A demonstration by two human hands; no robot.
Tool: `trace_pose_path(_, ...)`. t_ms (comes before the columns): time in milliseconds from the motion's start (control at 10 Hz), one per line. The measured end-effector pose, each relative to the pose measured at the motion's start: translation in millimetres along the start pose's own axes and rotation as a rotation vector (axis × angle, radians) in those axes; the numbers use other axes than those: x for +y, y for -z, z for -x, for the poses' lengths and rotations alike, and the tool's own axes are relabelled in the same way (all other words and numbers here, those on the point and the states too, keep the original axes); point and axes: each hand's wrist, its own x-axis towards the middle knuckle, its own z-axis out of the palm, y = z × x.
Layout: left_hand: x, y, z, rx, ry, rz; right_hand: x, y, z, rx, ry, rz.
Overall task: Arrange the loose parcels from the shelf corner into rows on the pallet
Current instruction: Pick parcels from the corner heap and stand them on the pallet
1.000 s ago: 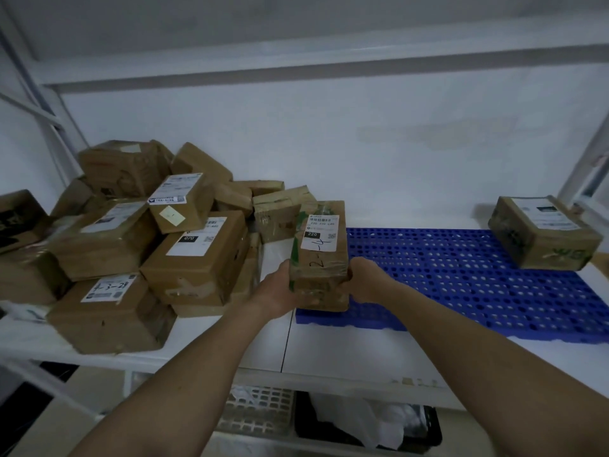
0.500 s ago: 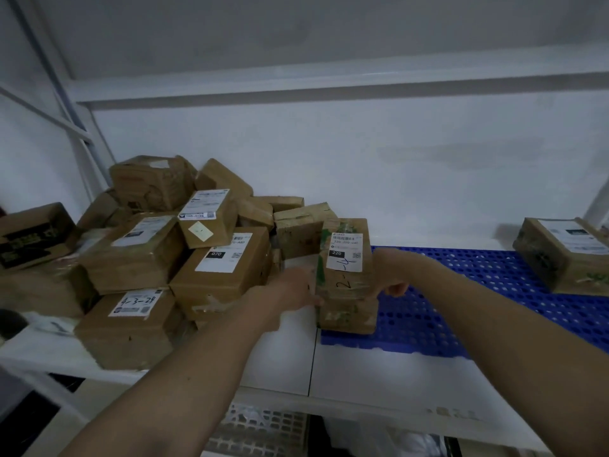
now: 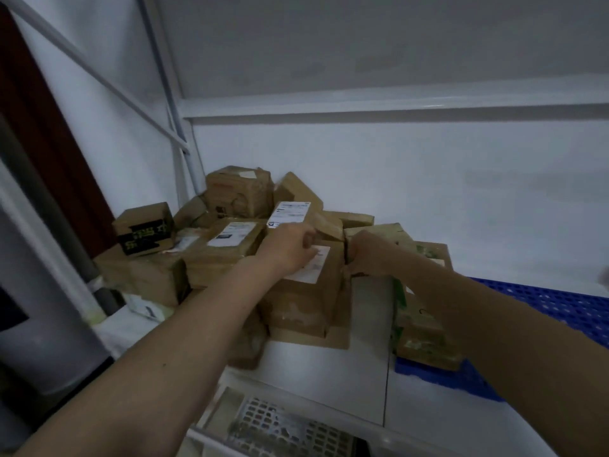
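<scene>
The left hand (image 3: 286,247) lies on top of a brown parcel (image 3: 304,291), its fingers (image 3: 308,239) curled over the white label. The right hand (image 3: 365,255) is at the parcel's right edge (I cannot tell how its fingers sit). This parcel sits at the front of the pile of parcels (image 3: 230,232) in the shelf (image 3: 329,374) corner. Just to the right, a parcel with green marks (image 3: 421,328) stands on the near left corner of the blue pallet (image 3: 566,305).
</scene>
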Motion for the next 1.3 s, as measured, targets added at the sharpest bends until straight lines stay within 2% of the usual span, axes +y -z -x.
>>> trace_pose_path(200,-66.7,34.7,14.7,0.156,0.184,-0.058,-76.9,-9.1,-21.3,0.084,0.211,0.005)
trace_pose_path(400,-132.0,48.4,23.5,0.065,0.392,-0.073,-141.9,-31.3,-47.3,0.047,0.137,-0.173)
trace_pose_path(500,-154.8,51.2,26.2,0.039,0.410,-0.052,-158.3,-42.4,-57.1,0.032,0.107,-0.248)
trace_pose_path(600,-169.4,51.0,26.8,0.015,0.443,0.078,-167.2,-52.8,-63.5,-0.011,0.063,-0.293)
trace_pose_path(700,-176.7,49.1,22.8,0.003,0.456,0.083,-172.6,-58.4,-63.1,-0.002,0.030,-0.353)
trace_pose_path(900,-175.8,45.5,19.1,0.054,0.371,0.138,-176.5,-67.8,-64.2,0.001,-0.073,-0.509)
trace_pose_path(1100,-172.3,44.9,21.3,0.133,0.294,0.173,-180.6,-68.1,-63.4,0.056,0.028,-0.603)
trace_pose_path(1300,-171.6,51.3,23.6,0.197,0.259,0.152,-180.2,-57.3,-60.7,0.093,-0.008,-0.680)
